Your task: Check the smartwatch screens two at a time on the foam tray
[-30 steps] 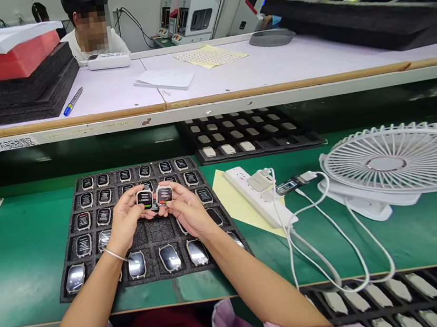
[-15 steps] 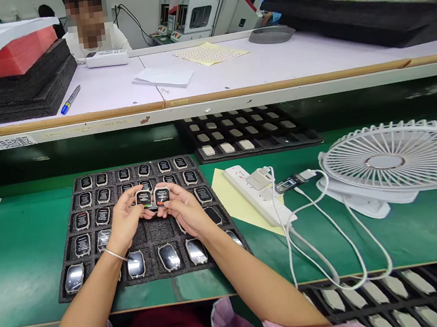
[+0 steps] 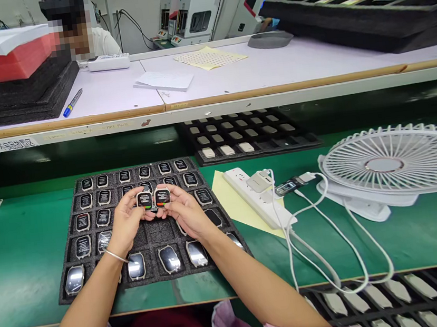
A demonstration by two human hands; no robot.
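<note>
My left hand [image 3: 127,217] is closed around the edges of a smartwatch body [image 3: 144,199], its thumb at the lower part of the lit screen. A second watch body [image 3: 162,197] is gripped by my right hand [image 3: 184,210], the thumb likewise near its lower edge. Both watches are strapless, face up and side by side, showing white text with a green or orange-red strip below. Beneath my hands lies a black foam tray [image 3: 147,234] with many more watches in its compartments; some screens show text, while the front row looks dark and glossy. My forearms hide part of the tray.
Right of the tray are a white power strip [image 3: 256,196] with cables, a yellow sheet [image 3: 222,189] and a white fan [image 3: 386,164]. Another foam tray [image 3: 246,133] sits under the shelf [image 3: 224,83]. A further tray [image 3: 379,303] is low at right. A person sits beyond the shelf.
Both watches stay in my hands in nearly the same place. The view has shifted slightly, and the person behind the shelf has turned and moved left.
</note>
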